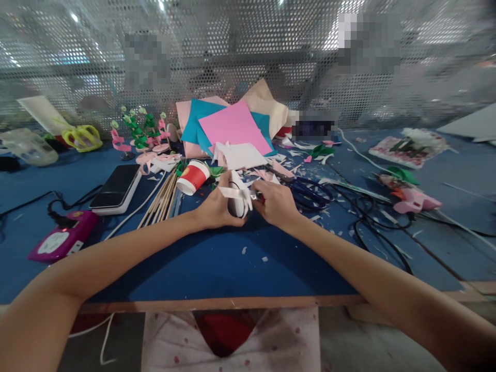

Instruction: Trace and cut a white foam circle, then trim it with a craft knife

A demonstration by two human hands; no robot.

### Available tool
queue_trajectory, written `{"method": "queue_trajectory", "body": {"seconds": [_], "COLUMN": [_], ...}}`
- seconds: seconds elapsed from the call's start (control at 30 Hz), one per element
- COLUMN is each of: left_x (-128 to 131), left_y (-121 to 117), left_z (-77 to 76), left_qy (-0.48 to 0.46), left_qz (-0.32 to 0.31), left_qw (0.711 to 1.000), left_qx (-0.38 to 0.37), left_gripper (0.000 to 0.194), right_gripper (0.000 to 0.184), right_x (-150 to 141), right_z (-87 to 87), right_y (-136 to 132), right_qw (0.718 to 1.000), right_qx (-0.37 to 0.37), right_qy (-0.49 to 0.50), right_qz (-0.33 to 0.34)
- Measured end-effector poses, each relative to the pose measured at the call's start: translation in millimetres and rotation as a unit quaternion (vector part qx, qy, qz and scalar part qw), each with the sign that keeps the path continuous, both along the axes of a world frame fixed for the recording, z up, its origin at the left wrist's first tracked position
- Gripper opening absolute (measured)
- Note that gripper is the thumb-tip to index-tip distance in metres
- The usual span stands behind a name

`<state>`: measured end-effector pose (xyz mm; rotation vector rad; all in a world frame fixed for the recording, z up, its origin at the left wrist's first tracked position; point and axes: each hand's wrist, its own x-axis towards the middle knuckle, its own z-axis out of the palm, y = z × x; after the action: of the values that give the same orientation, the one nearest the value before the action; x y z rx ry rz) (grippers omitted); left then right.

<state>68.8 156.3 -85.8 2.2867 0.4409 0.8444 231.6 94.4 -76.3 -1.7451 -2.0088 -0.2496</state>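
My left hand (215, 209) is closed around a white paper cup-like piece (239, 194) with loose curled strips at its edge. Its opening faces toward me. Close on the right, my right hand (276, 200) is closed on a small tool (254, 195) with a metal part and a bit of red, mostly hidden by the fingers. The metal part meets the edge of the white piece. A red-and-white paper cup (192, 177) lies tipped left of my left hand. Dark blue-handled scissors (312, 194) rest beyond my right hand.
Wooden sticks (158, 199), a black-and-white device (117, 188) and a purple power socket (65, 237) lie left. Behind are coloured paper sheets (232, 124) and green-pink paper plants (141, 132). Paper scraps and black cables (372, 222) spread right, near a pink paper piece (416, 200).
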Motion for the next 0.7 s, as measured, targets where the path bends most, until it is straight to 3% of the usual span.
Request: {"method": "queue_trajectory", "body": {"seconds": [0.13,0.27,0.47,0.6,0.7], "left_x": [0,1,3,2,4], "left_y": [-1,6,13,13,16], "left_z": [-1.1,-7.1,-10.6,-8.5,-9.9], "left_qy": [0.040,0.004,-0.045,-0.047,-0.078], "left_qz": [-0.008,-0.002,-0.033,-0.093,-0.093], "left_qw": [0.998,1.000,0.991,0.968,0.955], "left_qx": [0.041,0.025,-0.121,-0.227,-0.272], "left_gripper": [0.089,0.098,0.093,0.099,0.102], "right_gripper": [0.016,0.017,0.018,0.017,0.019], "right_x": [-5,-4,7,7,4], "right_z": [2.6,3.1,-0.7,-1.3,1.8], "right_y": [-1,2,7,9,8], "right_qw": [1.000,0.999,0.996,0.998,0.998], "right_qx": [-0.001,0.007,0.070,0.037,0.005], "right_qy": [0.019,0.040,0.049,0.014,-0.017], "right_qz": [-0.004,-0.021,-0.019,-0.045,-0.057]}}
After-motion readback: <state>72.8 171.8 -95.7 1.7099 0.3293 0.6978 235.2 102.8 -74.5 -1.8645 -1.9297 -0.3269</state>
